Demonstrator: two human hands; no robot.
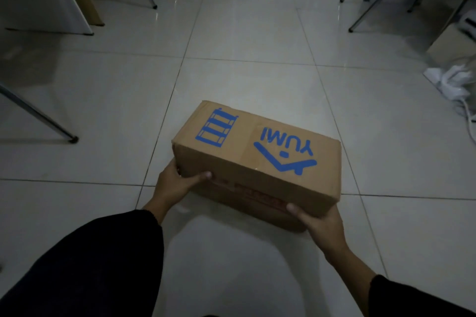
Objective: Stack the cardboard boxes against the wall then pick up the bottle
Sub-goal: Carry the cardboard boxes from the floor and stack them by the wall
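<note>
Your left hand (177,183) grips the left end of the cardboard box (257,162), thumb laid along its near side, fingers hidden round the corner; your right hand (319,224) grasps the near right corner, thumb on the same side, fingers out of sight beneath. The box, printed with a blue YUMI logo and a shelf drawing, sits low over the pale tiled floor (257,33) in front of you; whether it touches the tiles cannot be told. Metal chair legs (38,113) stand to the left; crumpled white plastic (453,82) lies at the right.
</note>
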